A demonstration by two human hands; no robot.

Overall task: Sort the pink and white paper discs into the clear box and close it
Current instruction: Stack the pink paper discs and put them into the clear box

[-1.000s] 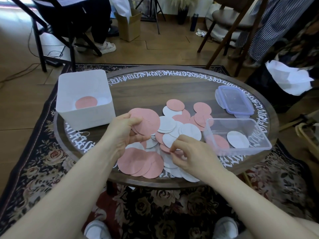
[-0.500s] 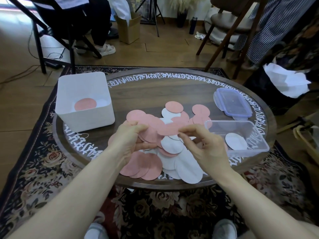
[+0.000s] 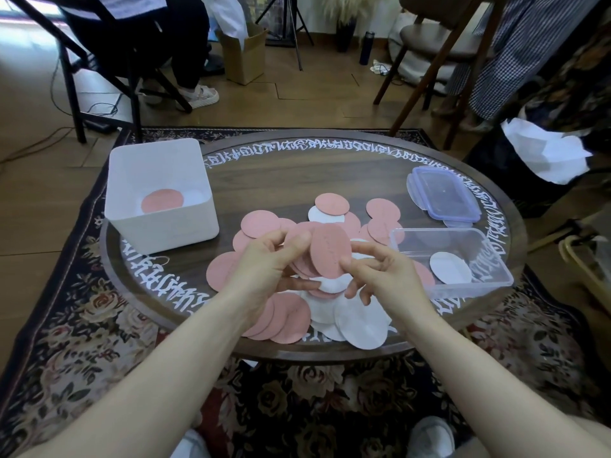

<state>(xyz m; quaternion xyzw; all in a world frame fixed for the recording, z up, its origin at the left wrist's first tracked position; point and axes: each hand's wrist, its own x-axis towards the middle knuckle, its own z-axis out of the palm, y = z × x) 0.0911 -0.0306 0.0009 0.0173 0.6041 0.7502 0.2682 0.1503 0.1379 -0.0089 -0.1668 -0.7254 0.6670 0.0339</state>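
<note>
both hands meet over the middle of the worktop (image 3: 297, 180). left hand (image 3: 264, 266) holds a fanned stack of pink discs (image 3: 304, 259), fingers curled round its edge; right hand (image 3: 380, 272) pinches the front pink disc (image 3: 330, 251) at its rim, thumb and forefinger clamped, the other fingers spread. loose pink and white discs (image 3: 357, 325) lie heaped beneath, from 6 to 12 o'clock. the clear box (image 3: 463, 285) sits at 3 o'clock, a white disc (image 3: 451, 267) inside; its lid (image 3: 443, 196) lies at 1 o'clock, off. a white bin (image 3: 158, 229) stands at 10 o'clock. the discs look thin, light and flexible, likely to cling together; best taken by the edge, one at a time.
</note>
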